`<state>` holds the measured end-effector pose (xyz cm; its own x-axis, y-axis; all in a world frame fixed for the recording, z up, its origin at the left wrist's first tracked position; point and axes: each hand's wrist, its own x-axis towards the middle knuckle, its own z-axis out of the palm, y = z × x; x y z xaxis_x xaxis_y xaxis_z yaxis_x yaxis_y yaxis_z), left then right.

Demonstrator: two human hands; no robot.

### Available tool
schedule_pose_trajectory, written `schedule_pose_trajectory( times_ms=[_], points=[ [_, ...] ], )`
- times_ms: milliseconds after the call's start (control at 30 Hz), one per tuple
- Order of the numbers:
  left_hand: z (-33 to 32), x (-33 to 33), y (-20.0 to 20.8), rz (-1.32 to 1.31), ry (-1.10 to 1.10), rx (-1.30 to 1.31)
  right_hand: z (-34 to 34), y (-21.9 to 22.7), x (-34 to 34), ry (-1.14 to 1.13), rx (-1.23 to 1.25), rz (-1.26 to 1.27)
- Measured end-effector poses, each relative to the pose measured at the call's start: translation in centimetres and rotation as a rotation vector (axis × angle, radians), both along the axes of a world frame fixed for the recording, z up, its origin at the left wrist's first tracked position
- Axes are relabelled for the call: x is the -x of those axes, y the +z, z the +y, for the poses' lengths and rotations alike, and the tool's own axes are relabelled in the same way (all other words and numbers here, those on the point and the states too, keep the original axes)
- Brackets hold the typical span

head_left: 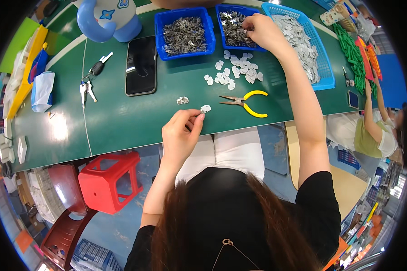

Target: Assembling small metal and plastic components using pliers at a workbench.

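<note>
My left hand (182, 132) is closed in a pinch near the table's front edge, with a small white plastic piece (205, 109) between thumb and fingertip. My right hand (264, 30) reaches into the right blue bin (219, 27) of small metal parts (234, 30); its fingers are bent together at the parts, and whether they hold one cannot be made out. Several loose white pieces (244, 66) lie on the green table below that bin. Just left of my left fingertips rest a few assembled-looking pieces (182, 100). Yellow-handled pliers (253, 103) lie partly spread between my arms.
Another blue bin (158, 27) holds metal parts. A light-blue basket (326, 72) of white pieces stands right. A black phone (141, 66), keys (87, 90) and a blue-handled mug (122, 28) sit left. A red stool (105, 189) stands below; another person works at far right.
</note>
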<state>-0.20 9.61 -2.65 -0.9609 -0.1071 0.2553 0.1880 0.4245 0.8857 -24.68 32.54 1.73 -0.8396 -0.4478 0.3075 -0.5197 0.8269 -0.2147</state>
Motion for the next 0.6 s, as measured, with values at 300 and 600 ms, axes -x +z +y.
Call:
schedule_pose_trajectory(
  times_ms=[300,600],
  points=[
    [-0.1,-0.1,-0.1,0.012,-0.006,0.008,1.4,1.6,0.1,-0.122,0.295,-0.373],
    [0.1,-0.6,1.0,0.126,0.073,-0.118,-1.6,3.0,-7.5,0.012,1.26,-0.848]
  ],
)
